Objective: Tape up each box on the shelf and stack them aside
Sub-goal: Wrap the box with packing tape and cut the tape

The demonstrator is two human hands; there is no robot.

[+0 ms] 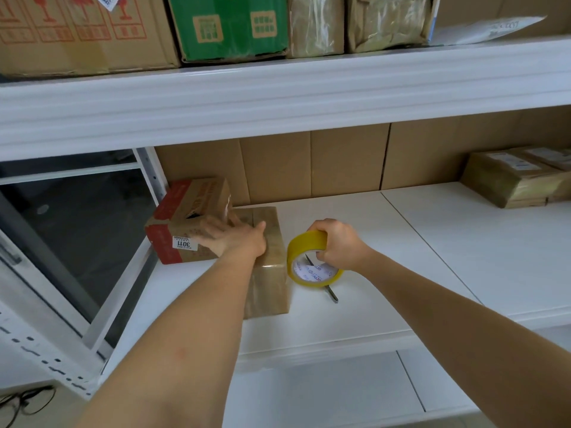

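Observation:
A plain brown box wrapped in glossy tape lies on the white middle shelf. My left hand presses flat on its top, fingers reaching onto the red-and-brown box labelled 3011 beside it on the left. A smaller red-and-brown box sits on top of that one. My right hand grips a yellow tape roll standing on edge just right of the plain box. A thin metal blade lies on the shelf under the roll.
Taped brown parcels are stacked at the shelf's far right. Cardboard sheets line the back. The upper shelf carries a red-printed carton, a green carton and wrapped parcels. A white rack upright stands left of the boxes.

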